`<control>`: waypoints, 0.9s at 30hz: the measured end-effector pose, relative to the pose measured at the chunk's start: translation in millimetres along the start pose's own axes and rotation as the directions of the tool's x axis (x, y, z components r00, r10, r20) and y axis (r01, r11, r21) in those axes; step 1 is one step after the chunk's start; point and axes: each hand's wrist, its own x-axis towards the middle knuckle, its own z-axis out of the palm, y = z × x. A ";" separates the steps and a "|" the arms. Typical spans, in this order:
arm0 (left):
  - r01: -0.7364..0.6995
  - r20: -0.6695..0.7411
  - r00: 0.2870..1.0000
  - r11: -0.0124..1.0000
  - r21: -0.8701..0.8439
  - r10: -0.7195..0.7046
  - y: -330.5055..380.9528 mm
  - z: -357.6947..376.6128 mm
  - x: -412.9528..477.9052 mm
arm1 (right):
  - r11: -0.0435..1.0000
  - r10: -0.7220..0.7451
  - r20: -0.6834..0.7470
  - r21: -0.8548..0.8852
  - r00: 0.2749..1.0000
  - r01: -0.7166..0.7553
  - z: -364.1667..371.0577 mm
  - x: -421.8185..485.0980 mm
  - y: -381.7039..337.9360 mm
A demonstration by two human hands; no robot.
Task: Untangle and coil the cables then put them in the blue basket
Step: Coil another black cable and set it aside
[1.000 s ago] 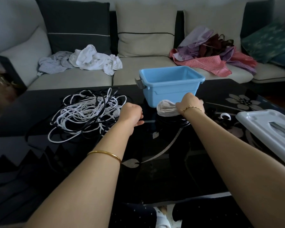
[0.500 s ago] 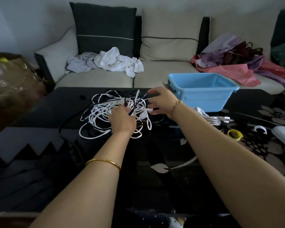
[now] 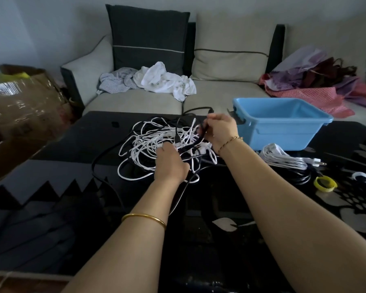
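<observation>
A person's right hand (image 3: 220, 132) pinches a black cable (image 3: 199, 108) looping above the tangle of cables (image 3: 148, 142). The left hand (image 3: 171, 163) curls its fingers around strands at the tangle's near side, toward the table's (image 3: 72, 149) far edge. The blue basket (image 3: 283, 134) stands just right of it, with a coiled white cable (image 3: 281, 157) in front.

A pale beige fabric sofa (image 3: 135, 102) with dark trim stands against a plain grey-blue wall (image 3: 40, 28). On the sofa lean a dark grey cushion (image 3: 146, 39) and a beige cushion (image 3: 230, 49), with crumpled white and grey clothes (image 3: 156, 81) on its seat. Before the sofa stands a glossy black desk (image 3: 72, 144); left of the sofa, a taped brown cardboard box (image 3: 19, 106).
</observation>
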 end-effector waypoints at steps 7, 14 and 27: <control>0.010 -0.045 0.999 0.995 0.095 -0.006 -8.6 -9.8 1.1 | 0.898 -0.275 0.023 -0.350 0.961 0.266 -17.7 -7.2 -50.9; 0.160 -0.364 0.888 0.932 -0.326 -0.279 -8.8 -40.6 13.2 | 0.206 -0.697 0.219 -0.851 0.683 0.483 -44.0 -27.1 -74.4; -0.441 -0.544 0.839 0.591 -0.676 0.004 75.0 -84.3 -30.5 | 0.750 -0.594 -0.064 -0.406 0.802 0.523 -63.5 -54.0 -104.5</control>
